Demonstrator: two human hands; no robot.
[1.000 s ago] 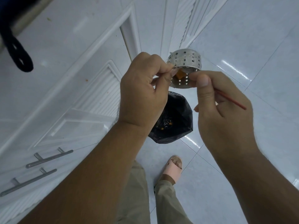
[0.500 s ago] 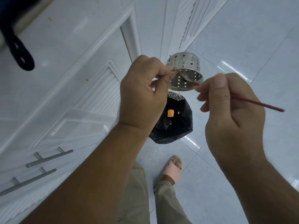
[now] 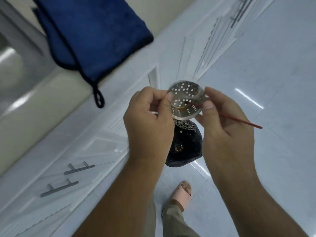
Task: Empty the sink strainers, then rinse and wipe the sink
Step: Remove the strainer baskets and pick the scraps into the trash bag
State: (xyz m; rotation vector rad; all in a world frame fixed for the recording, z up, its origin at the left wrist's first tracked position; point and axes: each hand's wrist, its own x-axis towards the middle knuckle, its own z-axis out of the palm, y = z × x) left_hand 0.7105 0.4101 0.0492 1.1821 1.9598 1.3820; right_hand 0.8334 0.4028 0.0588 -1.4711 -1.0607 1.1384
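Observation:
My left hand (image 3: pixel 147 124) pinches the rim of a perforated metal sink strainer (image 3: pixel 185 98), held tilted with its inside facing me. My right hand (image 3: pixel 225 124) steadies the strainer's right edge and holds a thin red stick (image 3: pixel 239 120) whose tip pokes into the basket. A little yellowish residue sits inside near the tip. Directly below on the floor stands a bin lined with a black bag (image 3: pixel 185 147) holding food scraps. The steel sink (image 3: pixel 10 65) shows blurred at the far left.
A blue cloth (image 3: pixel 92 31) with a black loop hangs over the pale counter edge (image 3: pixel 42 103). White cabinet doors with two bar handles (image 3: pixel 68 177) run along the left. My foot in a pink sandal (image 3: pixel 183 190) stands on the glossy white tile floor.
The view has tipped up, bringing the counter, blue cloth and sink into sight. An orange scrap fell from the strainer into the bag. The strainer turned its inside toward me, with the stick poking in again.

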